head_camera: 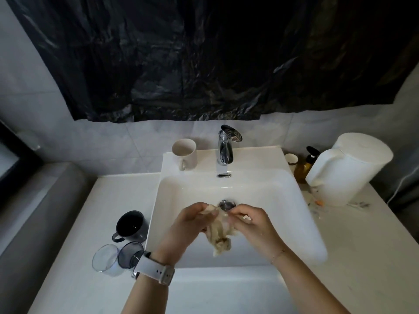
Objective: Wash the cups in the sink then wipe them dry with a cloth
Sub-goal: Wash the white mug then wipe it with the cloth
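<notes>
White tabletop (118, 191) is wrapping around a square sink (301, 225), with black plastic sheeting (204, 57) hanging above. Both hands are working over the basin near the drain (226, 204): left hand (189, 223) and right hand (251, 223) are each pinching a crumpled beige cloth (218, 236). Black mug (131, 225), clear cup (105, 257) and grey cup (130, 254) are crowding the sink's left edge; white mug (184, 152) is sitting beside the faucet (225, 145).
</notes>
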A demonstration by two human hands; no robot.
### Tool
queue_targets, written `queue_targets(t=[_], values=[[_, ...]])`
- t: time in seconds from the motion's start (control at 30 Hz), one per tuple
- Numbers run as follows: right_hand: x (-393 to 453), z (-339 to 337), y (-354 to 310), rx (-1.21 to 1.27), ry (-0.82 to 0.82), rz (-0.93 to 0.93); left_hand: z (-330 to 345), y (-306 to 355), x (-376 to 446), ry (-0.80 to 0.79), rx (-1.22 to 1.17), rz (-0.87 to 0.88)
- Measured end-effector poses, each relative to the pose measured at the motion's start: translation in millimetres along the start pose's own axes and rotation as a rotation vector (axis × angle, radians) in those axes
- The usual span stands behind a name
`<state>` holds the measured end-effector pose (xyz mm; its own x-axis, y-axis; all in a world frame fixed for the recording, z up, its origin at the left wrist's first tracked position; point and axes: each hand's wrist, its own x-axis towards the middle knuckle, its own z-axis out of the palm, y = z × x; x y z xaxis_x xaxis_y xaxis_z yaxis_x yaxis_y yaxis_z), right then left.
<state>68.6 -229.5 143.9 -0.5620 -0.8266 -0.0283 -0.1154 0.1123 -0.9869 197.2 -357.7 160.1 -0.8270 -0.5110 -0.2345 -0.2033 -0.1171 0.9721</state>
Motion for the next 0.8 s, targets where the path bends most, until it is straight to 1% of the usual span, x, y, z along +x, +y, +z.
queue_targets(t=[0.07,0.13,0.2,0.23,0.3,0.33,0.4,0.43,0.47,0.5,0.6,0.67,0.7,0.73,0.77,0.8], values=[[1.6,-0.4,-9.4,0.041,-0.042,0.040,-9.8,-2.6,-2.8,0.093,0.217,0.012],[7.4,-4.5,-18.5,0.070,-0.047,0.087,-21.7,-7.4,-6.4,0.095,0.395,0.006],[15.1,-12.1,-27.6,0.133,-0.024,0.107,-32.9,-8.4,-12.1,0.075,0.463,0.010],[18.3,-15.5,-31.6,0.142,-0.033,0.117,-36.6,-5.6,-15.8,0.075,0.407,-0.009],[21.7,-17.1,-39.1,0.148,-0.070,0.135,-39.6,0.1,-19.7,0.081,0.175,-0.049],[22.9,-15.9,-42.9,0.160,-0.062,0.155,-38.8,2.3,-19.2,0.103,0.087,-0.051],[26.7,-12.0,-50.1,0.174,0.005,0.181,-32.4,6.9,-16.6,0.182,-0.010,-0.021],[29.4,-12.0,-52.1,0.143,0.028,0.189,-27.1,10.1,-14.7,0.202,-0.049,-0.008],[31.2,-13.5,-54.8,0.086,0.021,0.208,-21.3,14.2,-12.3,0.195,-0.095,0.003],[32.1,-15.7,-57.5,0.017,-0.024,0.230,-15.4,20.1,-10.2,0.170,-0.125,0.012],[31.4,-27.7,-58.7,-0.157,-0.300,0.288,-5.7,36.9,2.0,0.100,-0.051,0.073],[27.7,-33.1,-57.1,-0.320,-0.434,0.351,-1.9,48.3,11.2,0.073,0.041,0.139],[27.2,-35.0,-54.5,-0.388,-0.467,0.364,-0.2,53.3,15.7,0.087,0.087,0.174],[26.8,-35.8,-52.2,-0.388,-0.464,0.363,1.0,55.8,20.6,0.123,0.098,0.202],[26.1,-36.6,-49.6,-0.297,-0.427,0.360,3.4,57.0,23.5,0.177,0.061,0.211],[24.7,-36.9,-47.5,-0.130,-0.378,0.374,5.7,55.1,25.2,0.241,-0.016,0.182]])
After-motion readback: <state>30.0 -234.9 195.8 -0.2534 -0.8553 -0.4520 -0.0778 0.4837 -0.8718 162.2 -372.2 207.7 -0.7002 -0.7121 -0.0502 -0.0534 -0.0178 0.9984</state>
